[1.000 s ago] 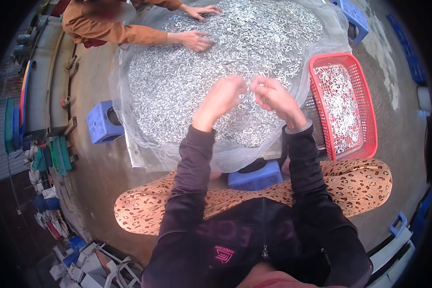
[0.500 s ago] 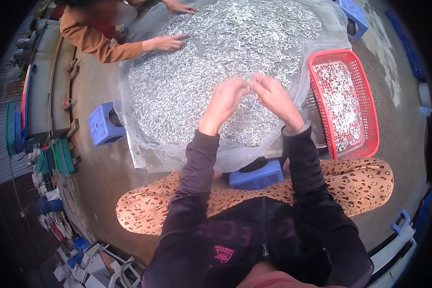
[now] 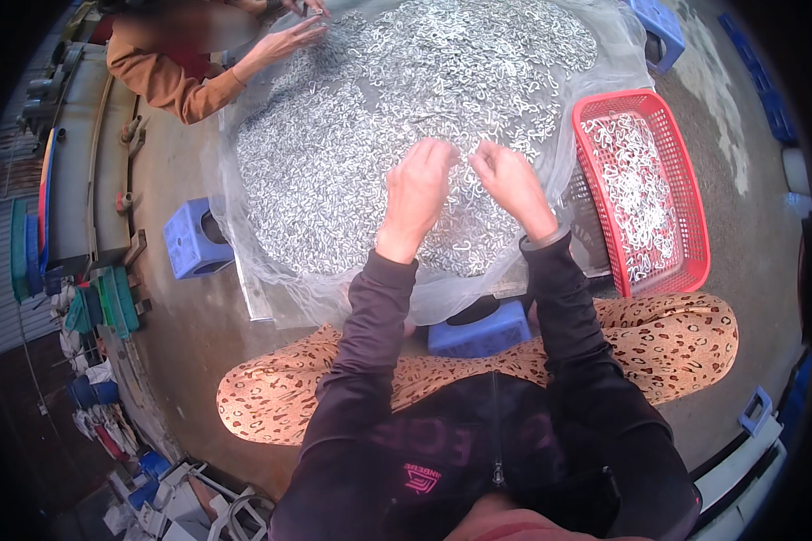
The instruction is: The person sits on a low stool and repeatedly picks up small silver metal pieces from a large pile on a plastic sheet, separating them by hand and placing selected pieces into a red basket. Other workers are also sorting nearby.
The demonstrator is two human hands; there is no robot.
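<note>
A large heap of small silvery metal hooks lies on a clear plastic sheet spread over a table. My left hand and my right hand hover close together over the near part of the heap, fingers curled and pinching small metal pieces between them. Both of my arms wear dark sleeves. At my right stands a red plastic basket partly filled with the same silvery pieces.
Another person in an orange-brown sleeve works at the far left of the heap, one hand on the pieces. Blue plastic stools stand at the left, under the table's near edge and at the far right. Clutter lines the left wall.
My hands have stayed together over the near part of the heap, shifting only slightly. The other person's hands have moved farther away, toward the far edge of the heap.
</note>
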